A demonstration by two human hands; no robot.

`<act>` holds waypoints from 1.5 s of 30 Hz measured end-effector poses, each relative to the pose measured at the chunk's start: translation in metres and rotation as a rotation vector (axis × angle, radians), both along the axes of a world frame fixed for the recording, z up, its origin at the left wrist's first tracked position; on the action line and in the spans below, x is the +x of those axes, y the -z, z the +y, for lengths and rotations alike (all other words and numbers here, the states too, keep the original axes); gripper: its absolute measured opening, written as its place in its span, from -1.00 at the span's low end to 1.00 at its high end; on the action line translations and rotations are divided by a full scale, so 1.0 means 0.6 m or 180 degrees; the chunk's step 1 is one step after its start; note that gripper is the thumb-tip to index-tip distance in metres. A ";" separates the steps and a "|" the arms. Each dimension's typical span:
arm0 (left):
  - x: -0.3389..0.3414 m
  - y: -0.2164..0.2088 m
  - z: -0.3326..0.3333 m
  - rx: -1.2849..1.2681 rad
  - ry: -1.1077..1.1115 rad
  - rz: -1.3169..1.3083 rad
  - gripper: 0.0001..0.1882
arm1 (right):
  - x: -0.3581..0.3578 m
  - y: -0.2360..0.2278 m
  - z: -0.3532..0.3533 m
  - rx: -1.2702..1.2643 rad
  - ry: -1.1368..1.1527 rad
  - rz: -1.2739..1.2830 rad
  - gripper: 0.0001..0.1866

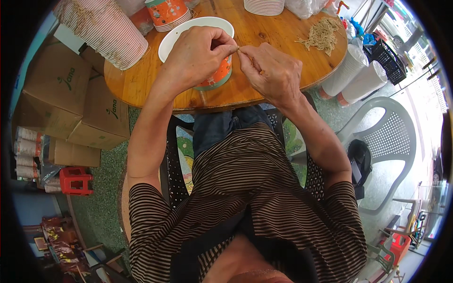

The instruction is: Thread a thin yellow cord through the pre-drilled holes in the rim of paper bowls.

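At twelve o'clock, near edge of a round wooden table [283, 28]: white-lined orange paper tub [221, 75], mouth up, standing partly behind the left hand [196, 56]. Left hand: thumb and forefinger pinched together, other fingers curled, over the tub's rim. Right hand [271, 68] just beside it, toward one o'clock, past the tub's right side; thumb and forefinger pinched too, remaining fingers folded. Tips of both hands meet on a tiny yellowish bit [239, 48], too small to identify; both appear to grip it.

Between one and two: loose heap of tan strands [323, 37] on the tabletop, well apart from the hands. Between ten and eleven: tall stack of paper tubs [111, 35], strands draped over its upper part. Near eleven: orange printed tubs [167, 15], nested, rims down.

Off the table: brown cartons [71, 94] toward ten; white stacks [354, 78] and black crate [389, 61] at two; grey plastic chair [394, 137] at three; red stool [75, 180] between eight and nine
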State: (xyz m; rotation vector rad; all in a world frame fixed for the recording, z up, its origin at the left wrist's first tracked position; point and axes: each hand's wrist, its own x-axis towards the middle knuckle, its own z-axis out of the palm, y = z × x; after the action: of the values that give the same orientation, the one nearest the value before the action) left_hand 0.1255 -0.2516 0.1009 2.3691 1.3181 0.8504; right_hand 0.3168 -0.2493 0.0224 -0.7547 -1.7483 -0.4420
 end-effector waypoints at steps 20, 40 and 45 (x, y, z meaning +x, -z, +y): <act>-0.027 0.014 0.034 -0.0364 0.0576 -0.0877 -0.75 | 0.012 -0.006 -0.004 -0.0810 -0.0286 0.0236 -0.94; -0.041 0.030 0.039 -0.0484 0.0704 -0.1494 -0.76 | 0.033 -0.006 0.012 -0.2688 -0.0998 0.1557 -0.79; -0.026 0.024 0.034 -0.0022 0.0348 -0.0809 -0.77 | 0.055 -0.012 0.022 -0.3136 -0.1544 0.1851 -0.75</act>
State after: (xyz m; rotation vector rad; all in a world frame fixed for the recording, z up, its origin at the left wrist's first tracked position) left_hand 0.1100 -0.2314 0.0864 2.2162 1.0797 1.0695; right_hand 0.3497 -0.2359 0.0295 -0.9483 -1.4426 0.9558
